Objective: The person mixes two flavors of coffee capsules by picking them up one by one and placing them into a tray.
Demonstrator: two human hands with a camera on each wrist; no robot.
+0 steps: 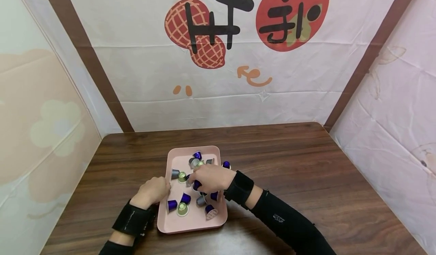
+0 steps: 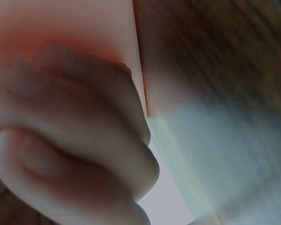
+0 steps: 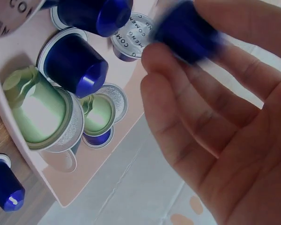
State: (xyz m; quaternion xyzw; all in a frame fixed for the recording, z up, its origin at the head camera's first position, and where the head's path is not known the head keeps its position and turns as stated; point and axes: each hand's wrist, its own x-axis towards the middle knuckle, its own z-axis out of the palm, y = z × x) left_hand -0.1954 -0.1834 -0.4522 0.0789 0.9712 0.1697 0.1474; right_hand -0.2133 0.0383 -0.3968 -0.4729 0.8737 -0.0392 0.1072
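My left hand [image 1: 153,190] is at the left edge of a pink tray [image 1: 163,224], its fingers curled against the rim. In the left wrist view the curled fingers [image 2: 79,108] meet the tray's pink side; the exact contact is blurred. Over the tray, my right hand [image 1: 214,177] pinches a dark blue coffee capsule [image 3: 187,33] between thumb and fingers. Below it in the tray lie several more capsules, among them a blue one [image 3: 75,63], a green one [image 3: 40,110], a grey one [image 1: 201,201] and a blue one with a printed lid [image 1: 210,211].
One blue capsule [image 1: 226,165] lies on the wooden table [image 1: 272,152], just outside the tray's right side. Printed cloth [image 1: 143,73] hangs behind the table and at both sides. Black bands [image 1: 239,188] circle both wrists.
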